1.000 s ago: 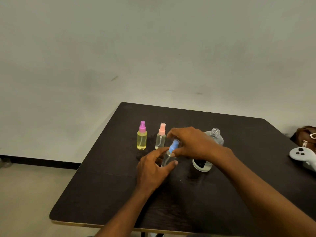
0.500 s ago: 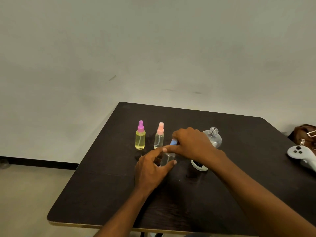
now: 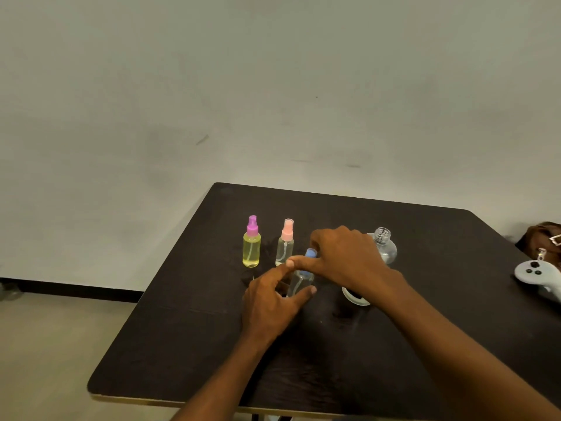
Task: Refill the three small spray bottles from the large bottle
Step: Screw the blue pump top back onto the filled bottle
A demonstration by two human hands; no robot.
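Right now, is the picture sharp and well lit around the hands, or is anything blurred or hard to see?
Head view: dim, flat light, no harsh glare; right hand and left hand look soft; the blue-capped bottle they hold nearly vanishes, clear against the dark table.

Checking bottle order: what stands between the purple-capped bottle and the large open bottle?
In the head view: the pink-capped bottle, then the right hand pinching the top of the blue-capped bottle.
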